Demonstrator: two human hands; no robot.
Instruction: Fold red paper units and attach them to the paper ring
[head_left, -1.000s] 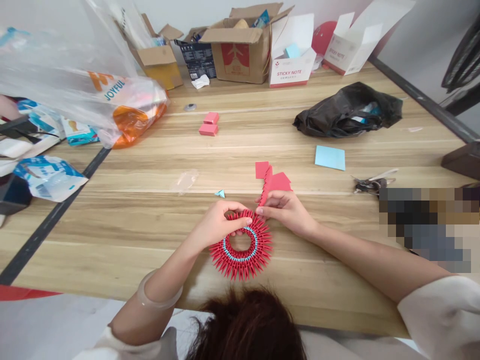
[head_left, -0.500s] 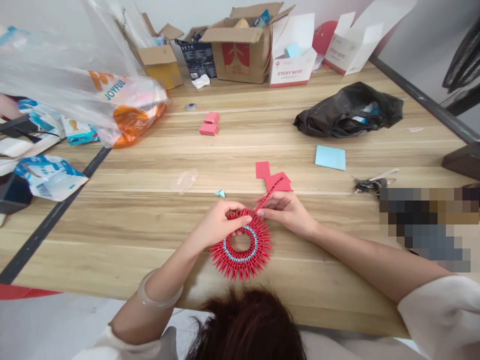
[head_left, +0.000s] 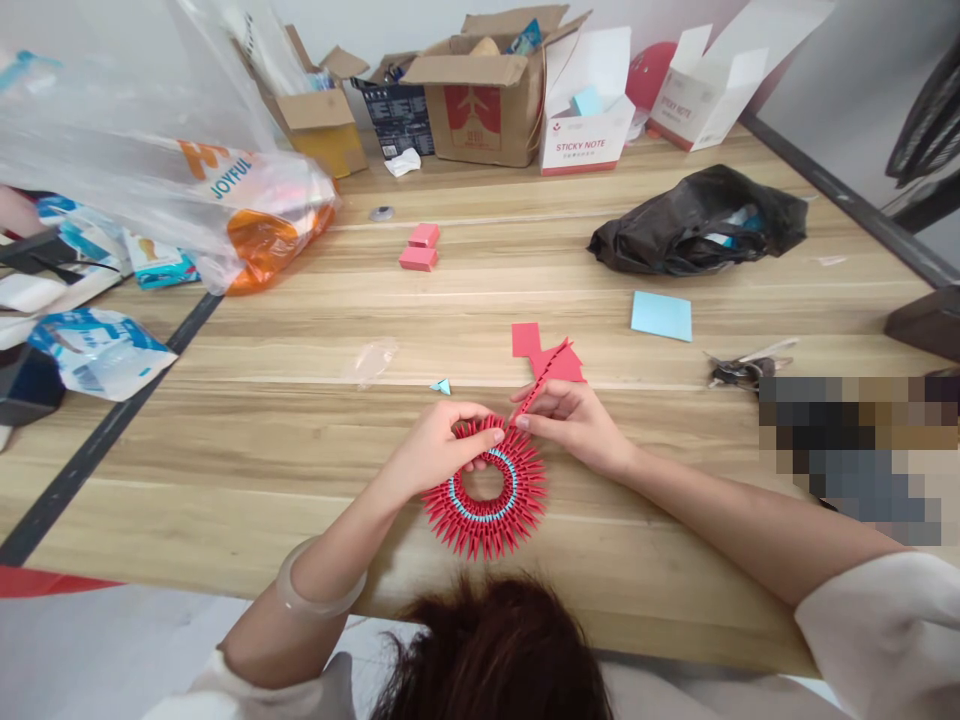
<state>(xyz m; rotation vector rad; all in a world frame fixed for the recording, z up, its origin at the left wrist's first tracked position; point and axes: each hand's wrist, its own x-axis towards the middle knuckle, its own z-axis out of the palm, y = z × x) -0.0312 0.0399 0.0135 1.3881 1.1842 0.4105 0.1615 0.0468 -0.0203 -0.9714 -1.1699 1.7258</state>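
A round ring of folded red paper pieces (head_left: 484, 535), with a light blue band around its open centre, lies near the front of the table. My left hand (head_left: 446, 445) grips its upper left part, thumb on top and fingers inside the hole. A thin strip of linked red folded paper pieces (head_left: 546, 375) is pinched in my right hand (head_left: 570, 420). The strip slants up to the right, its lower end by the ring's top edge; whether they touch I cannot tell. Behind it lie red paper squares (head_left: 525, 340). A small folded blue paper piece (head_left: 441, 386) rests left of them.
Two red paper blocks (head_left: 418, 258) and a light blue sticky note pad (head_left: 661, 316) lie farther back. A black plastic bag (head_left: 701, 220) is at the right, a JOYFUL plastic bag (head_left: 262, 230) at the left. Cardboard boxes (head_left: 480, 110) and sticky note boxes (head_left: 585, 140) line the back.
The strip's upper end has tilted slightly up and to the right. The ring has shifted very slightly rightward in view. Both hands keep their grips.
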